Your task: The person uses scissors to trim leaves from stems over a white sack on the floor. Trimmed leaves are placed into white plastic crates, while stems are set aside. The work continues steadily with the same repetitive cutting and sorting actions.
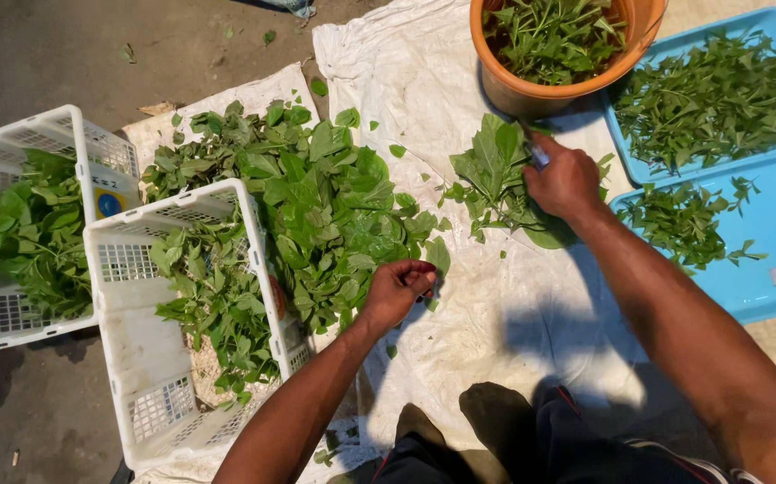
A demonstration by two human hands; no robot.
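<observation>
**White sheeting on concrete, greens sorted by hand**

White sheeting (460,296) covers the concrete where we sit. Our right hand (565,182) grasps a bunch of leafy stems (494,175), with a small blade (538,154) at its top; our left hand (399,289) is clenched on leaves at the edge of the loose pile (325,206). Outward, an orange bucket (531,90) holds cut greens, two blue trays (764,269) carry sprigs, and two white crates (137,341) beside the pile hold leafy stalks.

Both forearms reach forward, left hand (399,289) curled closed, right hand (563,182) in a closed grip.
</observation>
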